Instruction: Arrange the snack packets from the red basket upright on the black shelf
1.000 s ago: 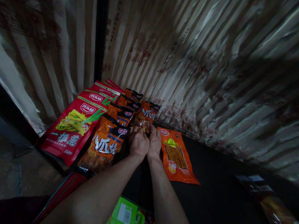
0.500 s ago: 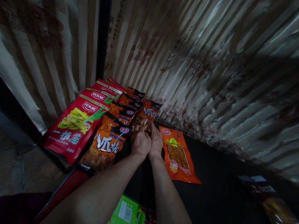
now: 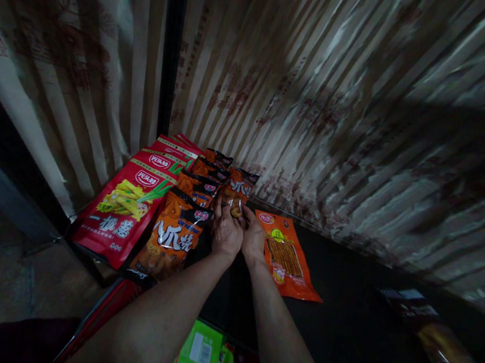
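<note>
Blk shelf (image 3: 338,330) — L hand (image 3: 227,232), R hand (image 3: 255,238) together at 爪烧 pkt (image 3: 238,188) — grip unclear.

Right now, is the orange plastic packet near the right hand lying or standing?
The orange plastic packet lies flat, printed front up, along the black shelf.

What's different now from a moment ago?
Both hands, left and right, have shifted their fingers at the lower end of the small orange-and-black snack bag, uncovering slightly more of it. The shiny red bags and flat orange packet stayed put.
</note>
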`<state>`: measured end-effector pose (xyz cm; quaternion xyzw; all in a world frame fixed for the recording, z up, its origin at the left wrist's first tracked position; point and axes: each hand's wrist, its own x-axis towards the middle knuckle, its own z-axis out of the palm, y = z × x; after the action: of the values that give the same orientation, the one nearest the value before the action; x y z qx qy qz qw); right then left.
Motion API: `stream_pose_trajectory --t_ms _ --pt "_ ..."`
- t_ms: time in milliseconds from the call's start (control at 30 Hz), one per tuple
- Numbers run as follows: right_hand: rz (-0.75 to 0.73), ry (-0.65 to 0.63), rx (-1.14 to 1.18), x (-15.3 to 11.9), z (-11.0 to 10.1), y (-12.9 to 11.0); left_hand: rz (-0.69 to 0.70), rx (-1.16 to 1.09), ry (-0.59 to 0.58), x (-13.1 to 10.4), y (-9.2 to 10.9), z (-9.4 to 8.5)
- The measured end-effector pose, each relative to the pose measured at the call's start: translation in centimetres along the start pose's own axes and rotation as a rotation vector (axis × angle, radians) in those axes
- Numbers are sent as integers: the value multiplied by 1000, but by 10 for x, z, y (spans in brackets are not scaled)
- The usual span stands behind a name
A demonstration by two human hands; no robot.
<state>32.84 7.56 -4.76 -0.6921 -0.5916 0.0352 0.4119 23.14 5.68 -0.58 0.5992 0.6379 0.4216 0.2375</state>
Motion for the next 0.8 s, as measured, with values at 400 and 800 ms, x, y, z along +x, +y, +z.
stream_pose_trajectory --t_ms 400,800 --pt "-228 15 -280 72 1 -28 103 144 -126 4 -4 5" --pt "-68 -112 -318 101 20 -18 56 177 -185 2 6 -1"
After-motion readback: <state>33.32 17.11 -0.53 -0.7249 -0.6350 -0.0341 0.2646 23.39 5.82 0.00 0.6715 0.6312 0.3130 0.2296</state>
